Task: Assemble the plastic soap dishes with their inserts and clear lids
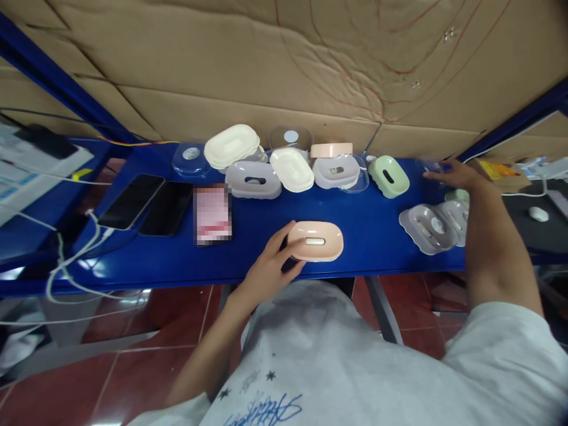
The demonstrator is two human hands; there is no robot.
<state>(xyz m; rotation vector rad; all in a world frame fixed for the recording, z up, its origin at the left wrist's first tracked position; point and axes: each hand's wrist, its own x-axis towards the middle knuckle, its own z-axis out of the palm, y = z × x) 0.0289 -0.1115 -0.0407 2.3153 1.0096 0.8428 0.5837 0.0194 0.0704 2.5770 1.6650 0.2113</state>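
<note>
My left hand [270, 266] rests at the left end of a peach oval soap dish [316, 241] that lies near the front edge of the blue table [146, 260]; its fingers curl round the dish's end. My right hand [452, 175] reaches to the far right of the table, fingers stretched toward a clear plastic lid [428, 165]; what it touches is hard to make out. Just below my right forearm lie grey dishes [426, 228] and a pale green one [457, 196].
Along the back stand cream [231, 145], grey [254, 179], white [291, 169] and green [389, 176] soap dishes with clear lids. Two dark phones [133, 201] and a blurred card [212, 214] lie at left, with white cables. A cardboard wall rises behind.
</note>
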